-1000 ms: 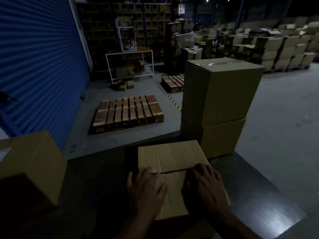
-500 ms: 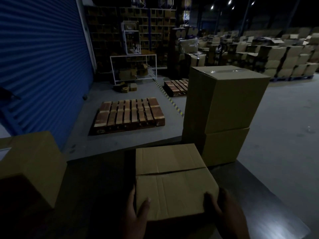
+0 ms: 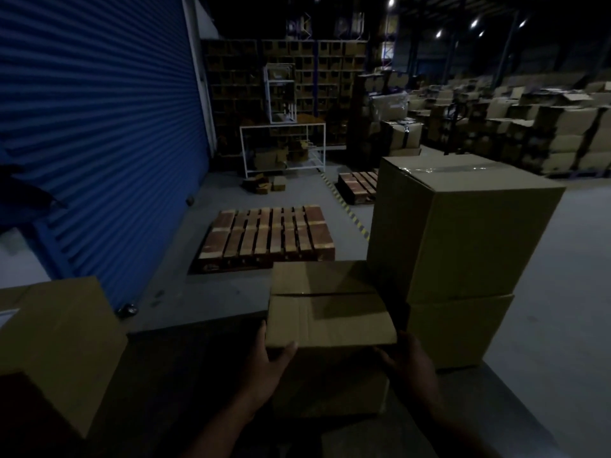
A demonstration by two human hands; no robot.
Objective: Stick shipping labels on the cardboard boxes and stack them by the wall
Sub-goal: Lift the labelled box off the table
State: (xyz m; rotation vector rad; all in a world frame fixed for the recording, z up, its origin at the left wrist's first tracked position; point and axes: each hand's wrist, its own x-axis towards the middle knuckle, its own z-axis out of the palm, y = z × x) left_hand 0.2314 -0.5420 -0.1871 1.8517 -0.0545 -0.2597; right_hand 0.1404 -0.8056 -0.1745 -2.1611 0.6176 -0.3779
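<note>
Hands are now gripping the small cardboard box (image 3: 327,312) at its near corners, left hand (image 3: 267,361) with thumb curled up onto the front edge, right hand (image 3: 410,361) with fingers wrapped round the right side. Box is tilting up off the dark surface (image 3: 185,375), where half a second ago it was lying flat, just beside the two-box stack (image 3: 459,246). Another box (image 3: 56,338) is sitting at far left.

dim warehouse: blue roller shutter (image 3: 99,133) at left, grey concrete floor (image 3: 562,266), wooden pallet (image 3: 267,238) near it, white metal rack (image 3: 282,148) behind, small ceiling lights (image 3: 474,23) overhead.
</note>
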